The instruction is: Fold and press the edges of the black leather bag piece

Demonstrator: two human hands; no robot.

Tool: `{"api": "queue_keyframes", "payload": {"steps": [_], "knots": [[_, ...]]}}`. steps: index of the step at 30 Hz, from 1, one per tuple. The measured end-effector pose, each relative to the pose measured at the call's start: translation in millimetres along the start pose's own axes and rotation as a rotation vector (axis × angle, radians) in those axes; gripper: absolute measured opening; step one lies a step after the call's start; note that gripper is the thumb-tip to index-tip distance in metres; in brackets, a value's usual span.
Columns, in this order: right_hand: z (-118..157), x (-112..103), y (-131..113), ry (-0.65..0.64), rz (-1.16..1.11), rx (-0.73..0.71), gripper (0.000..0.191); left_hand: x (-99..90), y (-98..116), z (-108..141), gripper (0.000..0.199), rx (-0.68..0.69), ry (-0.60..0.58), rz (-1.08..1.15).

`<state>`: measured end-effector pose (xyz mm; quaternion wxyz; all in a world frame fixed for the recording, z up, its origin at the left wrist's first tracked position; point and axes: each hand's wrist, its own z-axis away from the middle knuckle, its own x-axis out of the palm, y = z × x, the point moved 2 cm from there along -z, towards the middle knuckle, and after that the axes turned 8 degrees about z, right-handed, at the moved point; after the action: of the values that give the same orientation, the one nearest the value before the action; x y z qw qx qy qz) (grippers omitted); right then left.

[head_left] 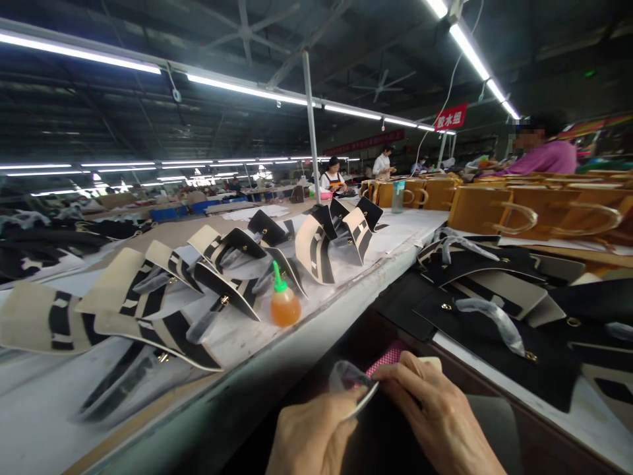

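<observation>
Low in the view, my left hand (pixel 316 432) and my right hand (pixel 438 412) come together, both closed on a pale-edged bag piece (pixel 364 400). Its edge shows between my fingers, and most of it is hidden by the hands and in dark shade. A loop of clear plastic wrap (pixel 341 377) stands up by my left fingertips. Behind my right fingers a pink checked cloth (pixel 386 357) shows. The table on the left carries several black and cream bag panels (pixel 171 333) with plastic-wrapped handles, and a squeeze bottle (pixel 285 307) of amber liquid with a green nozzle.
To the right, black bag panels (pixel 494 330) with wrapped handles lie stacked on another surface. Beyond them stand rows of tan bags (pixel 479 210). A clear bottle (pixel 397 196) stands near the table's far end. A person in a purple top (pixel 548 157) is at the right; others work farther back.
</observation>
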<state>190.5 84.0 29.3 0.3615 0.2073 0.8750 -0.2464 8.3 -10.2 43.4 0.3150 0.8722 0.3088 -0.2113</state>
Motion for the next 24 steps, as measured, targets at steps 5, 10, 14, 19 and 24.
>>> {"api": "queue_keyframes", "payload": {"steps": [5,10,14,19,24], "knots": [[0.7,20.3,-9.9,0.024,0.141,-0.081,0.037,6.1,-1.2,-16.2,0.030,-0.318,-0.357,-0.304],[-6.3,13.4,-24.7,0.153,0.138,-0.188,0.039,21.0,4.4,-37.5,0.036,-0.625,-0.595,-0.503],[4.9,8.2,-12.4,0.175,0.178,-0.178,0.022,21.0,1.4,-37.9,0.033,-0.669,-0.603,-0.347],[30.6,-3.4,18.5,0.273,0.253,-0.084,0.016,10.1,-1.2,-22.1,0.022,-0.498,-0.388,-0.110],[32.8,-11.1,24.5,0.231,0.176,-0.008,0.014,4.4,5.1,-17.3,0.023,-0.329,-0.329,-0.091]]}}
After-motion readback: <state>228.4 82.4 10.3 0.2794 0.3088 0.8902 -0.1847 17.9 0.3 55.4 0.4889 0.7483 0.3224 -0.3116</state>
